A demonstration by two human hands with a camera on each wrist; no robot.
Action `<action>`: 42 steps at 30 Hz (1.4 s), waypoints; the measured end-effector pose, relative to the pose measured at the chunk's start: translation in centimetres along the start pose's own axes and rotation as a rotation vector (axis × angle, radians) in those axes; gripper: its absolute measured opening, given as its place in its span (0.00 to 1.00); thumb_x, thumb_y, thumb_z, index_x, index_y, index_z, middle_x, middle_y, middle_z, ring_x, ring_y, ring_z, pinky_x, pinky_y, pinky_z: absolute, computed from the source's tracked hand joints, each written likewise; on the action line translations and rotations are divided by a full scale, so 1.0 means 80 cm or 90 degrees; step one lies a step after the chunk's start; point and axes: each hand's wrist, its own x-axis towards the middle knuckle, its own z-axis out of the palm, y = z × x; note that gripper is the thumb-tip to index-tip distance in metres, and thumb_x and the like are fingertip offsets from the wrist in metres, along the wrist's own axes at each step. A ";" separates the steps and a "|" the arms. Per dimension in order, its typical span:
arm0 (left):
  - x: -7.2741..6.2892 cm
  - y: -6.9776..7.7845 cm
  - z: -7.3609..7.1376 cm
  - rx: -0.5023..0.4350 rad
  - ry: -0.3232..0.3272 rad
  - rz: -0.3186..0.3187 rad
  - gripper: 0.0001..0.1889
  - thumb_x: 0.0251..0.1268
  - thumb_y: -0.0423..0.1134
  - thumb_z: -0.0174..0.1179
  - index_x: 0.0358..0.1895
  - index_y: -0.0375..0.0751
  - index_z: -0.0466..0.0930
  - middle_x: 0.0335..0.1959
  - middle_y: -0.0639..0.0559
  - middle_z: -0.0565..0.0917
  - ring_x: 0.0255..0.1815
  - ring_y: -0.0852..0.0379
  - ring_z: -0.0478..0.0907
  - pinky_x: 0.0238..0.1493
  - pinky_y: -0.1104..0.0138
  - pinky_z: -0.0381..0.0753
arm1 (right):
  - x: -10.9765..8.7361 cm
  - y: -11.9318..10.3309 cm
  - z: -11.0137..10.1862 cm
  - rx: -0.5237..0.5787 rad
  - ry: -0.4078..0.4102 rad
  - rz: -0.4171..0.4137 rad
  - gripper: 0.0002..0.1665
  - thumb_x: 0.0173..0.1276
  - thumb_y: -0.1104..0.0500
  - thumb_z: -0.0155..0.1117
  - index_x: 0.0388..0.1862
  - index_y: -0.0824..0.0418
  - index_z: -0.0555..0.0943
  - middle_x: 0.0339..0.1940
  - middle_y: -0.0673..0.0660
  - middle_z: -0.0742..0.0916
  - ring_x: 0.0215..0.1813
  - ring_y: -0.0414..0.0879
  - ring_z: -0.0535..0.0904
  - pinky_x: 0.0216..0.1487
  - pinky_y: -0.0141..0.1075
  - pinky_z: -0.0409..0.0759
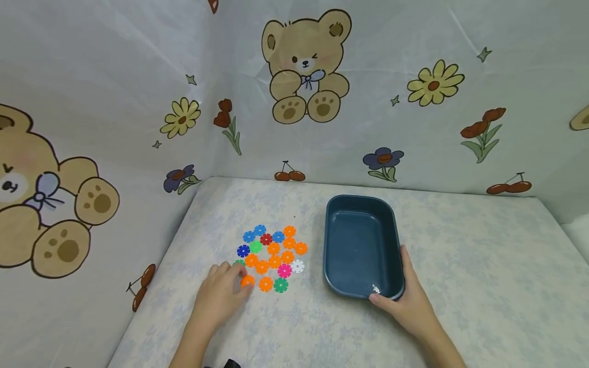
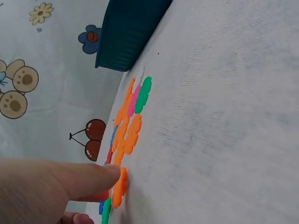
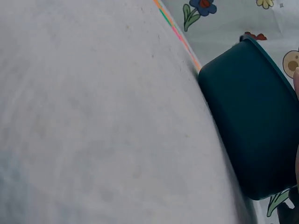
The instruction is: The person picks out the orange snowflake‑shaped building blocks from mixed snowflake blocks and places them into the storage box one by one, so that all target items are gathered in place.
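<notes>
Toothed plastic discs, several of them orange, lie in a loose group left of centre in the head view. My left hand is at the group's near left corner, thumb and forefinger curled at the edges of an orange disc. In the left wrist view the thumb tip overlaps that orange disc, which is low against the tabletop. My right hand grips a dark blue rectangular bin at its near right corner, thumb at the rim and fingers along the outer side. A small white mark shows inside the bin.
Near the left hand lie another orange disc and a green disc. A pink disc and a white disc sit closer to the bin. A cloth wall printed with bears and flowers rises behind the pale table.
</notes>
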 end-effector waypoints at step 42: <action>0.009 0.012 0.004 -0.138 -0.098 -0.042 0.12 0.62 0.42 0.68 0.41 0.55 0.73 0.27 0.59 0.76 0.26 0.59 0.69 0.30 0.67 0.68 | 0.002 0.033 0.014 0.091 0.054 -0.082 0.81 0.41 0.65 0.83 0.82 0.42 0.38 0.83 0.61 0.50 0.77 0.24 0.48 0.66 0.12 0.53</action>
